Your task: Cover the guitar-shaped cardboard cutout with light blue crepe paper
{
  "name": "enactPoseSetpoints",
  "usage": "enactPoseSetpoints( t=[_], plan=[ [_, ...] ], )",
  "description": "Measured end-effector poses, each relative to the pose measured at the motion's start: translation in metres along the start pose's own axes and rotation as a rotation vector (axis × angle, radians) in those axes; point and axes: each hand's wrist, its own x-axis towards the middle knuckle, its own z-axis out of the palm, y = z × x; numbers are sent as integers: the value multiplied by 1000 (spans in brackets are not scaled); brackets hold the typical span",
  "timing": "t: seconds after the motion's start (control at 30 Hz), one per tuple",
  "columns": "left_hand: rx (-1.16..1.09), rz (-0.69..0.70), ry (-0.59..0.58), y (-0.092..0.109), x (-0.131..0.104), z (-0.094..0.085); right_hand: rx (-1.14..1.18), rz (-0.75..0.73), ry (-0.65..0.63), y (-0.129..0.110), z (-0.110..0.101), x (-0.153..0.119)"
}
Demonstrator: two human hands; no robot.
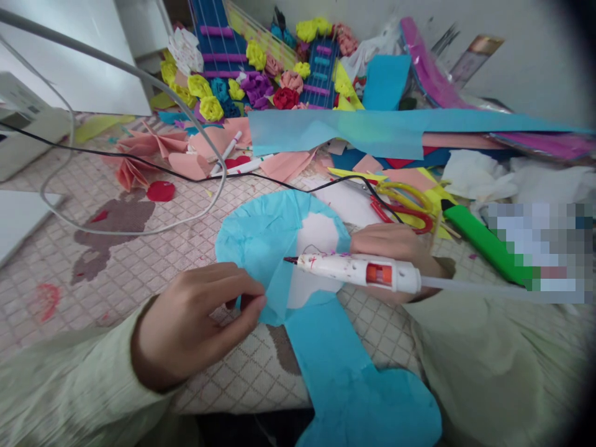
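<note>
My right hand (395, 248) grips a white glue gun (358, 270) with an orange trigger, its dark nozzle pointing left over a white card disc (316, 239). A light blue crepe paper sheet (261, 239) wraps around that disc and runs down toward me as a darker blue strip (344, 366). My left hand (195, 323) pinches the light blue paper's lower edge between thumb and fingers, just left of the nozzle. A clear glue stick (470, 287) juts out of the gun's back to the right.
Red-and-yellow scissors (405, 205) and a green cutter (484, 245) lie behind my right hand. A black cord (139, 162) and a grey cable (139, 231) cross the quilted surface. Pink paper folds (149, 149), paper flowers (251, 81) and a long blue sheet (372, 130) crowd the back.
</note>
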Motion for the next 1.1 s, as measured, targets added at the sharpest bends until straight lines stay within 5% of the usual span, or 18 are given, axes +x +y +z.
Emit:
enactPoseSetpoints(
  t=[1.1],
  plan=[
    [-4,-51,-46,2,-1,-1,-49,63,55,10,-3,-2]
  ],
)
